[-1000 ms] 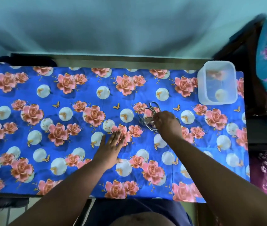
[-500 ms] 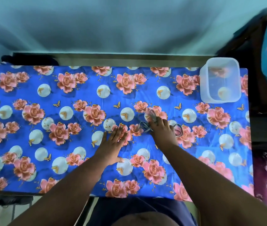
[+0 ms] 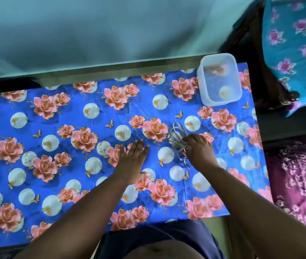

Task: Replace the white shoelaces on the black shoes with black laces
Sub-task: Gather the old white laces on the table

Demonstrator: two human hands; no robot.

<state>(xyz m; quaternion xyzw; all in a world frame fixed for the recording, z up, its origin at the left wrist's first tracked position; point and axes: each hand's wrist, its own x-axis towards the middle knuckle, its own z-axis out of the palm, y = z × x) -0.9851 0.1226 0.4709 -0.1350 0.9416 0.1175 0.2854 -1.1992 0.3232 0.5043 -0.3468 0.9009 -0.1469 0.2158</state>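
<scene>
Gathering laces [image 3: 178,142] tighter, right hand [image 3: 198,149]

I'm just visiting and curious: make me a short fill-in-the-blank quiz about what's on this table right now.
1. The right hand grips a bundle of pale grey ____.
2. The left hand lies ____ on the blue floral tablecloth.
3. The clear plastic rectangular container stands at the table's far ____ corner.

Missing words: shoelaces; flat; right

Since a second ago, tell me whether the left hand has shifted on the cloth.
No. The left hand lies flat on the same pink rose of the tablecloth, left of the shoelaces; only the camera moved.
</scene>
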